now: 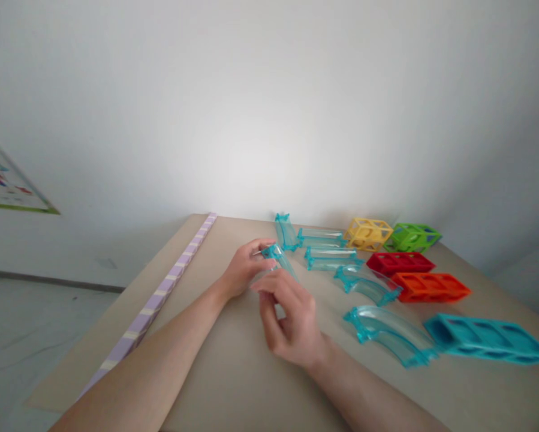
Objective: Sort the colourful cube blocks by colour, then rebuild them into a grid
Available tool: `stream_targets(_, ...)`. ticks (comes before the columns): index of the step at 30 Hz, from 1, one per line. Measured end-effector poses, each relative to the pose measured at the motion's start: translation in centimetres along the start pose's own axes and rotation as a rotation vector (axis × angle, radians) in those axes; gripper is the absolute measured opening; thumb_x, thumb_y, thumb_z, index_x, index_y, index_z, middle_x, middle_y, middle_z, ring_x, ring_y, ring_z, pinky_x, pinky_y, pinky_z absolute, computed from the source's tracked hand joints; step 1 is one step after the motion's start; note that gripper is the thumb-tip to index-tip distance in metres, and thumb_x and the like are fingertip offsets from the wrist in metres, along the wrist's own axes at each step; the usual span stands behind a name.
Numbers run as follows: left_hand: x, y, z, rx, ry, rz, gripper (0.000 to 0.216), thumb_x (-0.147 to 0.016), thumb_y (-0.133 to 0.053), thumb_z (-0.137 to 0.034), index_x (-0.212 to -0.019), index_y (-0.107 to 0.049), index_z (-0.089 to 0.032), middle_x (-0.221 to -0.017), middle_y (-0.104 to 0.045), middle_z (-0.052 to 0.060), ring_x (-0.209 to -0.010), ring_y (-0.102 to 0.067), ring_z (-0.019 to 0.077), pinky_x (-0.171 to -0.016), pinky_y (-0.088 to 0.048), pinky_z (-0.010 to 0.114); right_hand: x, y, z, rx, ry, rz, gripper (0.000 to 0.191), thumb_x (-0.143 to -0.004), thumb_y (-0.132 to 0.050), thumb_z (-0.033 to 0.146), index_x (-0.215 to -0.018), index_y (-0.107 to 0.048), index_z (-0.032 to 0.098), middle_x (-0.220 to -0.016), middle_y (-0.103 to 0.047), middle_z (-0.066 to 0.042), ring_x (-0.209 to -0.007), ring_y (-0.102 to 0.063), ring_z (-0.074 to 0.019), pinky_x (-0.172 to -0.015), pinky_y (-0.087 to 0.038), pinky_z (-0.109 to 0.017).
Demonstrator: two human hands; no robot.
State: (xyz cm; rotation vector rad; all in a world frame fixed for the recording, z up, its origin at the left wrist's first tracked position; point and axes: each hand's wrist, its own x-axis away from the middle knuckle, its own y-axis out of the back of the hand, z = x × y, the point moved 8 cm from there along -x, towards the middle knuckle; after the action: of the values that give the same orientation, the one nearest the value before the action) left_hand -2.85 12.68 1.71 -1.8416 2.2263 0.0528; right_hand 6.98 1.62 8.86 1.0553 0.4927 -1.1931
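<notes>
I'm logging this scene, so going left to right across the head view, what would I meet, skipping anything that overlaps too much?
Wall poster, purple-and-white striped strip, left hand, right hand, yellow block, green block, long teal block.

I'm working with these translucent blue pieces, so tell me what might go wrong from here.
The translucent blue piece at your left hand could slip, as its surface looks smooth; whether your right hand touches it is unclear. Your right forearm might brush the nearest curved piece if it swings right. That piece sits right by the solid blue block, so a bump may shift both.
</notes>
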Motion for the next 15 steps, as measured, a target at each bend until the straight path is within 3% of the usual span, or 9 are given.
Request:
stream_targets(3,0.8,-2.3,0.0,-0.178,-0.011,0.222,0.055,-0.067,-0.079,-0.027,-0.118,-0.062,-0.018,-0.104,-0.066,0.007,-0.1,-0.061,0.0224,-0.09,-0.046,0.034,0.8,-2.9,2.2,-0.079,0.131,0.201,0.03,-0.078,-0.046,0.005,-0.101,-0.061,0.017,-0.087,-0.064,-0.006,-0.078,-0.06,-0.0163,-0.071,-0.05,-0.029)
stream_targets(5,1.3,-3.4,-0.1,-0.262,-0.041,0.327,0.064,-0.066,-0.08,-0.027,-0.126,-0.058,-0.022,-0.102,-0.065,0.005,-0.1,-0.06,0.0211,-0.092,-0.045,0.034,1.1,-3.8,2.2,-0.072,0.144,0.249,0.031,-0.076,-0.046,0.006,-0.101,-0.062,0.015,-0.083,-0.065,-0.007,-0.074,-0.06,-0.0167,-0.07,-0.049,-0.03)
stream_targets(7,1.3,-3.7,-0.2,-0.335,-0.065,0.353,0.061,-0.067,-0.08,-0.031,-0.124,-0.059,-0.024,-0.101,-0.063,0.003,-0.098,-0.059,0.0197,-0.091,-0.045,0.032,1.0,-3.8,1.5,-0.048,0.12,0.248,0.029,-0.077,-0.046,0.006,-0.099,-0.062,0.014,-0.08,-0.066,-0.006,-0.071,-0.059,-0.0166,-0.071,-0.049,-0.031)
stream_targets(11,0.9,-3.0,-0.2,-0.485,-0.074,0.286,0.034,-0.069,-0.077,-0.033,-0.099,-0.072,-0.019,-0.096,-0.058,0.003,-0.09,-0.057,0.0188,-0.082,-0.047,0.029,0.6,-3.0,0.0,-0.004,0.043,0.205,0.024,-0.08,-0.046,0.008,-0.095,-0.063,0.016,-0.077,-0.065,-0.004,-0.069,-0.058,-0.0155,-0.069,-0.046,-0.029)
stream_targets(15,1.6,-3.9,-0.2,-0.683,-0.143,0.425,0.023,-0.08,-0.062,-0.023,-0.098,-0.076,-0.021,-0.083,-0.052,0.001,-0.078,-0.052,0.0154,-0.072,-0.044,0.026,0.8,-3.2,-0.5,0.003,-0.001,0.228,0.022,-0.08,-0.047,0.009,-0.091,-0.064,0.017,-0.076,-0.065,-0.004,-0.067,-0.058,-0.0146,-0.063,-0.045,-0.026)
